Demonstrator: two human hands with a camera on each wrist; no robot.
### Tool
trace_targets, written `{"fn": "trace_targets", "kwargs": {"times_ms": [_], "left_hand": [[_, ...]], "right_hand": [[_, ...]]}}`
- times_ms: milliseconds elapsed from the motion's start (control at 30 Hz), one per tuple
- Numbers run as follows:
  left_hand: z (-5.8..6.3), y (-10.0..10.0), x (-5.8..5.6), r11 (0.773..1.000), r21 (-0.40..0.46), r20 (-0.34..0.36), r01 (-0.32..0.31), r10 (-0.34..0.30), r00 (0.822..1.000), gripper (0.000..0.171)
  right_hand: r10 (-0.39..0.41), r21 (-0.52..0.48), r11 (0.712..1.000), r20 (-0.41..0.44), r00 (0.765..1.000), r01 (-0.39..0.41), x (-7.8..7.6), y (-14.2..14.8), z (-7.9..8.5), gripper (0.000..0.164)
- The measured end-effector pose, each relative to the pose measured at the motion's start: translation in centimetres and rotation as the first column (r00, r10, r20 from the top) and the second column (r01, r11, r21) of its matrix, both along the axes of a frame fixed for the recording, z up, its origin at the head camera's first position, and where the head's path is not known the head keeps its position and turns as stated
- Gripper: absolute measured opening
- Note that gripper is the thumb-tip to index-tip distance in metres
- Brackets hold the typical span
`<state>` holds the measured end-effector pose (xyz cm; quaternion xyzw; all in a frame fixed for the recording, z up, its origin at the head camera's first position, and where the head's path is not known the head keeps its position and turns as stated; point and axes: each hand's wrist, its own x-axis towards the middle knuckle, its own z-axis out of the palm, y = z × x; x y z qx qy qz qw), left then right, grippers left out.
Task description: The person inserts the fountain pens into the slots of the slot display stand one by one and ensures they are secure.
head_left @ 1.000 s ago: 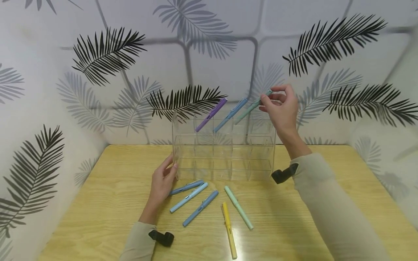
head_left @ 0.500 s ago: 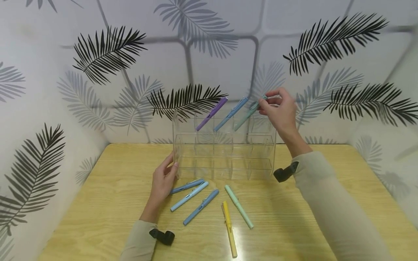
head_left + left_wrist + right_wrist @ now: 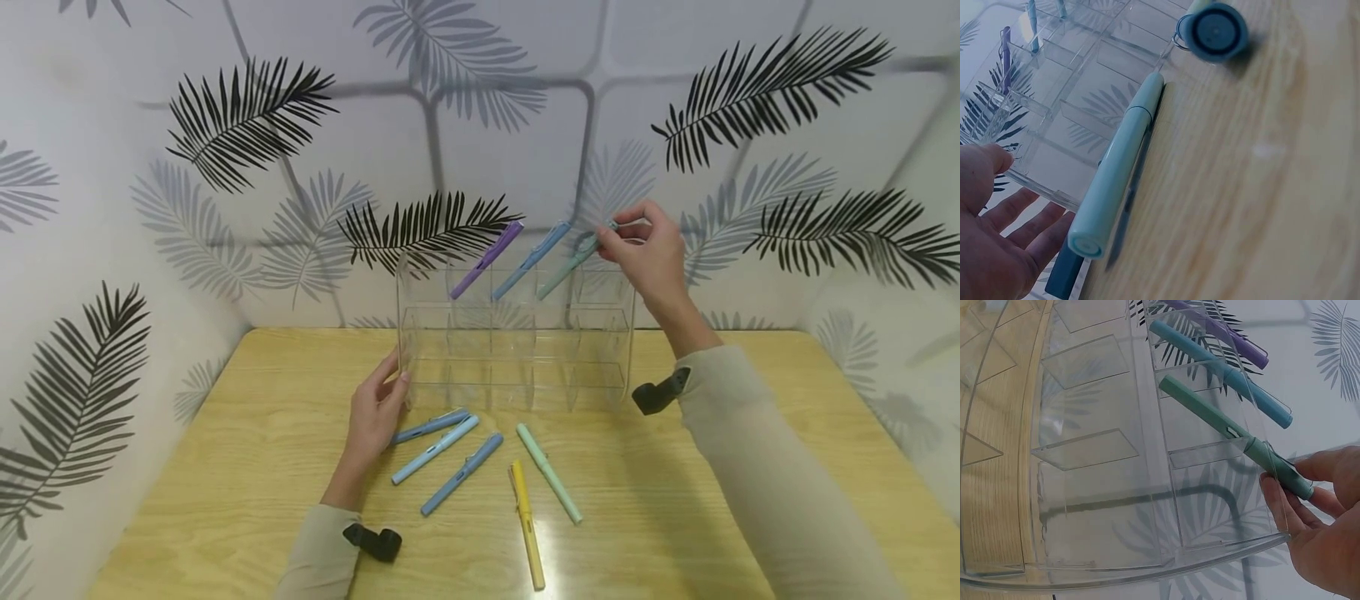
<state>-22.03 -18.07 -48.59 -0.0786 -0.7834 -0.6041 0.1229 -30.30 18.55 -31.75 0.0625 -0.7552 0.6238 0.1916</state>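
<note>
A clear tiered pen rack (image 3: 513, 362) stands on the table. My left hand (image 3: 375, 412) holds its left side, thumb in front and the other fingers behind the panel. At the top tier, my right hand (image 3: 648, 254) pinches the cap end of a green pen (image 3: 1204, 412), whose lower end rests in the third slot from the left. A blue pen (image 3: 531, 260) and a purple pen (image 3: 486, 260) lean in the slots to its left, at the same slant. The lower tiers hold no pens.
In front of the rack lie a dark blue pen (image 3: 429, 427), a light blue pen (image 3: 435, 450), another blue pen (image 3: 461, 475), a mint pen (image 3: 550, 473) and a yellow pen (image 3: 527, 525). A leaf-patterned wall covering (image 3: 510, 167) rises behind the table (image 3: 247, 467).
My right hand has come down slightly, and the green pen has slid lower into its slot, level with the blue one. The left hand keeps its hold on the rack.
</note>
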Motion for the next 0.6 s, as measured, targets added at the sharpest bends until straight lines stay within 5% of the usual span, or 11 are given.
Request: {"fn": "trace_targets", "kwargs": {"times_ms": [333,600], "left_hand": [[3.0,0.7,1.7,1.0,0.014,0.025,0.002,-0.002,1.0,0.045],[0.5,0.1,0.3,1.0,0.02,0.001,0.004,-0.004,1.0,0.046]], "right_hand": [[0.001,0.02,1.0,0.034,0.999,-0.001,0.1,0.0,0.3,0.032],[-0.062,-0.043,0.997,0.013,0.998,0.062,0.5,0.5,0.6,0.034]]}}
